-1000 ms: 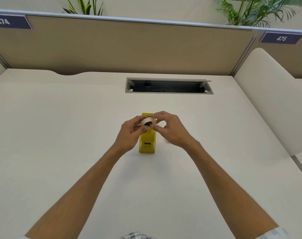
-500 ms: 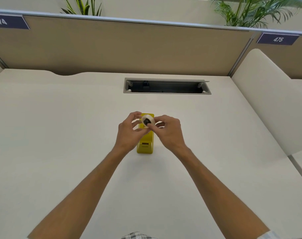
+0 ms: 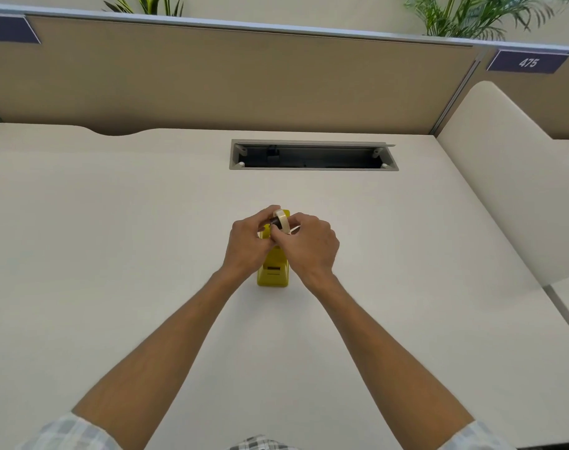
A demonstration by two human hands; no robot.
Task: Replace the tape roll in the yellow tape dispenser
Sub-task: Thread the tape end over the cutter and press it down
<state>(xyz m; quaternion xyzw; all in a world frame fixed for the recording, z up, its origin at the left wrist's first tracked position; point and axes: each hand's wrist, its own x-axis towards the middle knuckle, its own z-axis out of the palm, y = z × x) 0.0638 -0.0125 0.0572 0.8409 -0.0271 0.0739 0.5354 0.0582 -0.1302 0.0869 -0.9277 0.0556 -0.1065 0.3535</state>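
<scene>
Holding a tape roll (image 3: 282,220) up btwn both hands, just above the far end of the yellow tape dispenser (image 3: 273,271). Left hand (image 3: 249,246) is curling round the roll's left side, thumb and fingertips closing on it; a dark hub is showing in the roll's centre on that side, w/ left fingers right at it. Right hand (image 3: 309,246) is pinching the roll's near/right edge, knuckles bunched, back of hand facing the camera. Roll is standing on edge, tilted a bit, pale cream colour. Can't tell whether it's touching the dispenser body underneath: hands are covering that spot.

Dispenser is sitting upright on the desk (image 3: 114,254), roughly mid-surface, its near end poking out below the wrists; slot detail is visible on that end. Something pale is peeking out by the right fingers, too hidden to id.

Both forearms are reaching in from the bottom edge, checked sleeves (image 3: 65,433) at the corners. Further back: open cable tray (image 3: 312,155) set into the desk, tan partition (image 3: 244,79) behind it, sign "475" (image 3: 528,62) at right, plants (image 3: 465,14) over the top.
</scene>
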